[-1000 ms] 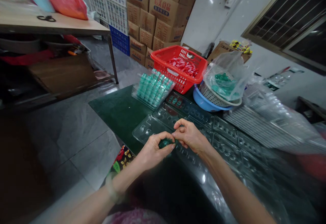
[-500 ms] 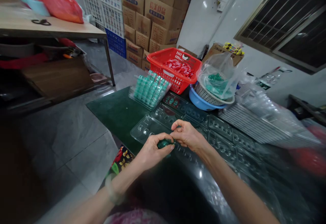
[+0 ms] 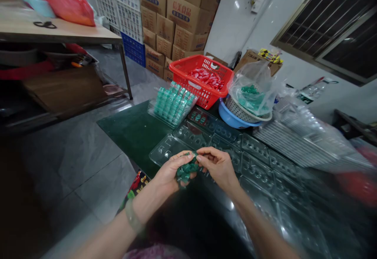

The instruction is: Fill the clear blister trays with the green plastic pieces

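A cluster of small, shiny green pieces [image 3: 187, 169] is cupped in my left hand [image 3: 172, 172], its thumb lying over the top of them. Their exact kind is hard to make out. My right hand [image 3: 217, 165] meets the left thumb tip, its thumb and forefinger pinched on one green piece at the top of the cluster. Beneath and beyond both hands, clear plastic trays [image 3: 165, 149] with moulded hollows lie in rows on the dark green table [image 3: 126, 127]. Green pieces sit in one far tray [image 3: 198, 116].
Filled green trays [image 3: 173, 103] are stacked at the far edge, beside a red basket [image 3: 188, 80] of pink-red pieces. A blue basin [image 3: 232, 117] holds a grey colander and a bag of green pieces [image 3: 250, 94]. Stacked clear trays [image 3: 303, 133] stand at right.
My left hand has turned, so the green pieces in it now show more fully. My right hand has lowered slightly, and its fingers have closed in at the left thumb.
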`<state>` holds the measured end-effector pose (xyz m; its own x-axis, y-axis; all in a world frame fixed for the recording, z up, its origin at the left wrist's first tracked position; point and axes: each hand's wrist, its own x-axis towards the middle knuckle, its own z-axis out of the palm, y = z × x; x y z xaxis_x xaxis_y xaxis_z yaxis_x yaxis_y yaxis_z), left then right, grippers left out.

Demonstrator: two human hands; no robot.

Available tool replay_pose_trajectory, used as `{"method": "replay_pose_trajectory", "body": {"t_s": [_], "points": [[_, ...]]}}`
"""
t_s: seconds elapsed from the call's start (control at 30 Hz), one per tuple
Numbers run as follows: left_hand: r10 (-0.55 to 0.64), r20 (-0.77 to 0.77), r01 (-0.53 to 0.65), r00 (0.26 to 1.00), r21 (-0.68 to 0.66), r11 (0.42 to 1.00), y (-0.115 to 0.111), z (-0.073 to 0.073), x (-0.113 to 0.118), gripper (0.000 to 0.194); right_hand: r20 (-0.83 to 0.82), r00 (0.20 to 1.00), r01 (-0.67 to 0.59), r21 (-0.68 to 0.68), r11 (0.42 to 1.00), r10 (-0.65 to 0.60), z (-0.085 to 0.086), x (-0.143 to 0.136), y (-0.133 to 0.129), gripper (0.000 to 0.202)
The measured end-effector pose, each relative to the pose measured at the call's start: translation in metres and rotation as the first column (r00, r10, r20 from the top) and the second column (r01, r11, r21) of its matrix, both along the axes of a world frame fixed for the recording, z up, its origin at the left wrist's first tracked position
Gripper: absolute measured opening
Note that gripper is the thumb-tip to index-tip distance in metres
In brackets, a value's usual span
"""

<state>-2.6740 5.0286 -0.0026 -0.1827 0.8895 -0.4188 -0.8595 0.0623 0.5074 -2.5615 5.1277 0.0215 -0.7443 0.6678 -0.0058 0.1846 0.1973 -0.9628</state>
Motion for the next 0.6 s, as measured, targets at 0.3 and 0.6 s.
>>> {"method": "replay_pose_trajectory", "body": {"t_s": [0.3,0.6], "points": [[0.064,-0.098,-0.059,0.993,0.057,0.997,0.0050,0.0048,0.0009,0.017,-0.034,0.999,-0.008,0.117,0.993,0.012,-0.0007,-0.0039,-0.0007,0.019],[0.102,-0.257,-0.070,0.961,0.131,0.989,0.0045,0.0081,0.0039,0.019,-0.087,0.996,-0.021,0.068,0.997,0.027,-0.0021,-0.0036,-0.0021,0.023]]}}
